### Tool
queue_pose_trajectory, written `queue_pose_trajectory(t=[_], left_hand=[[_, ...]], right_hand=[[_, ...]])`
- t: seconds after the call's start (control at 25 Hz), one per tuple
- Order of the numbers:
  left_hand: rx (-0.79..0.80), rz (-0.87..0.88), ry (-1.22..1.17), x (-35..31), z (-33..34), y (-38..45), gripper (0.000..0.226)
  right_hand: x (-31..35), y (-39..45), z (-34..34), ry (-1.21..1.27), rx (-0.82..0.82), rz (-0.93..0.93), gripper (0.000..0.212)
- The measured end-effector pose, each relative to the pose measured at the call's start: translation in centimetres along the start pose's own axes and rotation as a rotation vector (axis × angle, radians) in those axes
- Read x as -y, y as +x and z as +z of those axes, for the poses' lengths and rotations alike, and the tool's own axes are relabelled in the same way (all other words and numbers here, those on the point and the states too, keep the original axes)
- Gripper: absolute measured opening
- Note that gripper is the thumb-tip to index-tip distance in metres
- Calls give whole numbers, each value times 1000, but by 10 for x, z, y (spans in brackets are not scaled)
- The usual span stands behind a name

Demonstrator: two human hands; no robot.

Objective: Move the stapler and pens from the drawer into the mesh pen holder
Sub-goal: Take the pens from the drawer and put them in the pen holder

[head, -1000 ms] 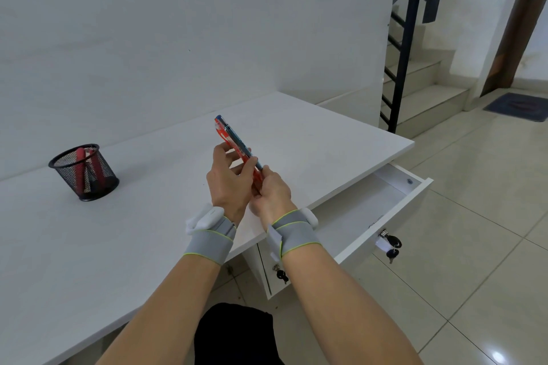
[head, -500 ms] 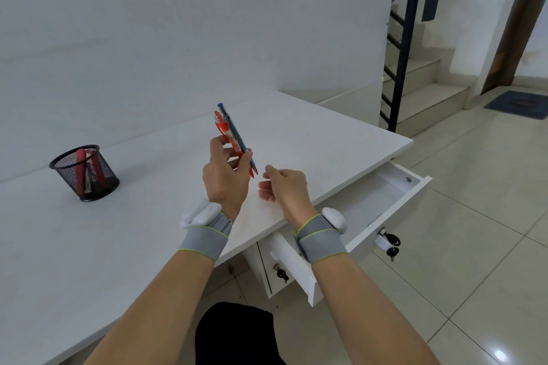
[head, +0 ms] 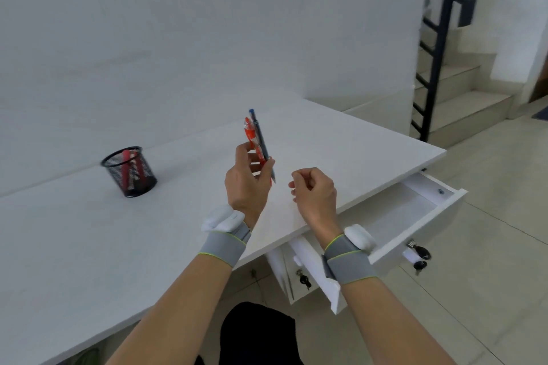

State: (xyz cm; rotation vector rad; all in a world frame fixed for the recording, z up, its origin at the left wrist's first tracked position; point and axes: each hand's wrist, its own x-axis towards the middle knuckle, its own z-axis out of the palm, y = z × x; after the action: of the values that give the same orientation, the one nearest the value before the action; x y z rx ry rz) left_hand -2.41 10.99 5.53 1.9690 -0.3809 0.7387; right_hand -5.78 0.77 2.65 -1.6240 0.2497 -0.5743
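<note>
My left hand (head: 247, 184) holds two pens upright above the white desk: a red pen (head: 251, 135) and a blue pen (head: 261, 135) side by side. My right hand (head: 314, 191) hovers just to the right with its fingers loosely curled and nothing in them. The black mesh pen holder (head: 130, 172) stands far left on the desk, with a red object inside it; I cannot tell whether it is the stapler. The open white drawer (head: 415, 216) sticks out under the desk's right end, and its visible inside is bare.
The white desk (head: 89, 231) runs along a white wall. Keys hang from the drawer front (head: 418, 255) and from a lower lock (head: 304, 278). A black stair railing (head: 436, 62) and steps stand at the right. Tiled floor lies below.
My right hand has let go of the pens and moved to the right. My left hand now holds both pens alone, raised more upright. The view has shifted right, toward the holder's side.
</note>
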Motion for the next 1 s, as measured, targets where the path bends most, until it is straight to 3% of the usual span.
queue_pose_trajectory(t=[0.44, 1.0], left_hand=[[-279, -50, 230, 73, -122, 42, 30], [-390, -100, 355, 148, -188, 109, 25]], right_hand=[[17, 0, 126, -160, 491, -150, 13], [3, 9, 243, -358, 617, -405, 15]])
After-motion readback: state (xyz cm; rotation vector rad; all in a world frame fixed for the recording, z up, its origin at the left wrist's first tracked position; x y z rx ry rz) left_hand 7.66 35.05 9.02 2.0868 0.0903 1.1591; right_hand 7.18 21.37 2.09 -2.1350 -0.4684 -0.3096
